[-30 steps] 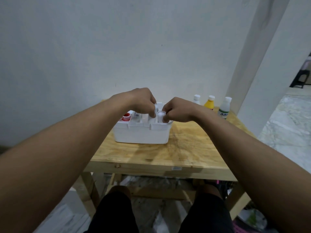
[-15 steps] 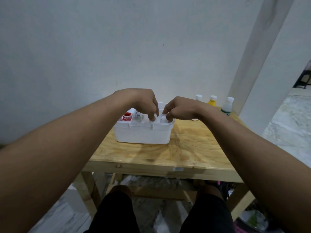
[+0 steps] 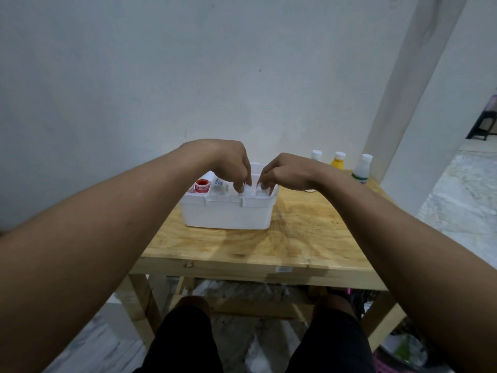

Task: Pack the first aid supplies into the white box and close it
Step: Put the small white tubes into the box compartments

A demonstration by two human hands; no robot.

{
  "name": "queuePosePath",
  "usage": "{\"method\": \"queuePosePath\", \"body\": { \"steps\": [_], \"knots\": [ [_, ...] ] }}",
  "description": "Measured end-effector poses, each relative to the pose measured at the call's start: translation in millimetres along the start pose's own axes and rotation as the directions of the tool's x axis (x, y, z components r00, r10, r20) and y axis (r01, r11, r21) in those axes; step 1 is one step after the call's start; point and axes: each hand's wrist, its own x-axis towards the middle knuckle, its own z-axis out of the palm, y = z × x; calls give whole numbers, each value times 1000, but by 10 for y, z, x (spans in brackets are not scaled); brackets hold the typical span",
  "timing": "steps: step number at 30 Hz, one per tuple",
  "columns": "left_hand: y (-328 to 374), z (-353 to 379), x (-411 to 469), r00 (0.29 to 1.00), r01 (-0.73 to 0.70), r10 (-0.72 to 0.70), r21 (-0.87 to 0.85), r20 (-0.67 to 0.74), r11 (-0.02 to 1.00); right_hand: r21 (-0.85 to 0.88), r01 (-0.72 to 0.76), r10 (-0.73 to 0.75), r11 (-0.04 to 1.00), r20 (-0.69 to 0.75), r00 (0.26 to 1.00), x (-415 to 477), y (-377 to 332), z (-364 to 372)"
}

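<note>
The white box point(image 3: 228, 214) stands open on the wooden table point(image 3: 295, 238). At its left end sit a red tape roll point(image 3: 202, 186) and a small white bottle with a blue label point(image 3: 218, 183). My left hand point(image 3: 228, 160) and my right hand point(image 3: 285, 170) hang over the box's right half, close together. Their fingertips reach down inside and pinch white items point(image 3: 249, 190) that stand at rim level. My fingers hide most of these items, so I cannot tell what they are. No lid is visible.
Three bottles stand at the table's back right corner: a white-capped one point(image 3: 316, 154), a yellow one point(image 3: 338, 161) and a clear one with a green label point(image 3: 361, 169). A wall runs close behind the table. A pillar rises on the right.
Both hands have lowered. The white items they held above the rim now sit down inside the box, level with its rim.
</note>
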Motion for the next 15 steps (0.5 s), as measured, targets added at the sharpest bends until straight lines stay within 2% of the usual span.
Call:
{"method": "queuePosePath", "body": {
  "steps": [15],
  "knots": [
    [2,13,25,999,36,-36,-9,34,999,21,9,-8,1000,-46,999,9,-12,6]
  ]
}}
